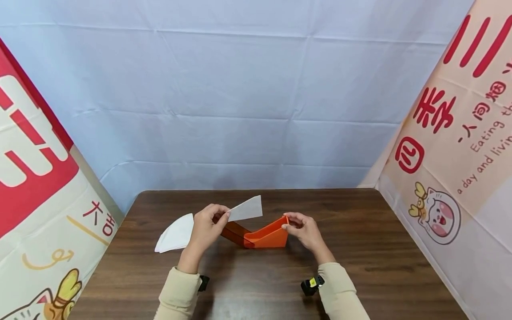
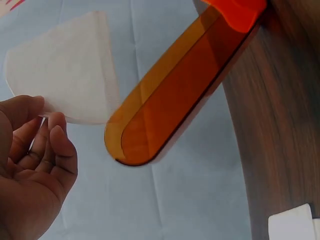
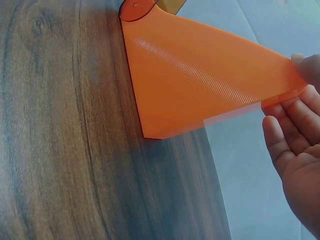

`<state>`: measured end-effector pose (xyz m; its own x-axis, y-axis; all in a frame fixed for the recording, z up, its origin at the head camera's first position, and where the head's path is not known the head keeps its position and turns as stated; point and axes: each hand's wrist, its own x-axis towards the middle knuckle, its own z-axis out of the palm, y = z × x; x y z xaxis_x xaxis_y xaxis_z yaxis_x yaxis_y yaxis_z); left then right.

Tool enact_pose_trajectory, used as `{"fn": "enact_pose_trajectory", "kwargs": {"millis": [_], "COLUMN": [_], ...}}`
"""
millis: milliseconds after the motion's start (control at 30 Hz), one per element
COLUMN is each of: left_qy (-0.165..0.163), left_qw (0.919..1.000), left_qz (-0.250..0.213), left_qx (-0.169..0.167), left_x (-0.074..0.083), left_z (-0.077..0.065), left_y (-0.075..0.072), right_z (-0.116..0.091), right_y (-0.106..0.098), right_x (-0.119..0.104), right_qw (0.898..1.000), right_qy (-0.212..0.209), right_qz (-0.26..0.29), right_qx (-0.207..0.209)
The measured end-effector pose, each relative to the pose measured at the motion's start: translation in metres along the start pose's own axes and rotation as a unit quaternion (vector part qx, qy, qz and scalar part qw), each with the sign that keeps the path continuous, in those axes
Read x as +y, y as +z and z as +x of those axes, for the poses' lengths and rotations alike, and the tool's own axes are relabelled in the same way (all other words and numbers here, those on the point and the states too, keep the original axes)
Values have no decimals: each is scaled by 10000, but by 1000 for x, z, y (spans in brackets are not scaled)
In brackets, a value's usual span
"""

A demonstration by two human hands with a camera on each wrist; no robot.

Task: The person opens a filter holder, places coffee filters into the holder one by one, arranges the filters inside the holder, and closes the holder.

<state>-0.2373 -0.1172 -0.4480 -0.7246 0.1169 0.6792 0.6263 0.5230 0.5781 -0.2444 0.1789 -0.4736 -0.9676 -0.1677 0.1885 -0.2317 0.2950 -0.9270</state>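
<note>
The left hand [image 1: 206, 229] pinched a paper coffee filter [image 1: 247, 210]; the right hand [image 1: 306, 230] gripped an orange box [image 1: 270, 239]; a banner [image 1: 448, 153] read "Eating".

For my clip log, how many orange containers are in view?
1: the orange container, between the left hand and the right hand, which grips it at one end. No other shows.

Backed on the far side by a creased pale blue cloth [image 1: 232, 89]. Flanked on the left by a red-and-white banner [image 1: 32, 195], on the right by a beige banner [image 1: 452, 155] with red characters [image 1: 435, 110] and a cartoon cat [image 1: 440, 215]. Between, a dark wood-grain table [image 1: 380, 253].
</note>
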Motion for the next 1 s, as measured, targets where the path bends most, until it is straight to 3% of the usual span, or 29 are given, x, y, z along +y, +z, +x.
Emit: {"fn": "enact_pose_trajectory", "kwargs": {"millis": [1000], "left_qy": [-379], "left_qw": [9952], "left_qz": [304], "left_qx": [-850], "left_x": [4], "left_z": [8], "left_y": [29], "right_z": [0], "right_y": [2], "right_x": [-4], "right_qw": [9999], "right_qy": [65], "right_qz": [82], "right_qx": [70]}}
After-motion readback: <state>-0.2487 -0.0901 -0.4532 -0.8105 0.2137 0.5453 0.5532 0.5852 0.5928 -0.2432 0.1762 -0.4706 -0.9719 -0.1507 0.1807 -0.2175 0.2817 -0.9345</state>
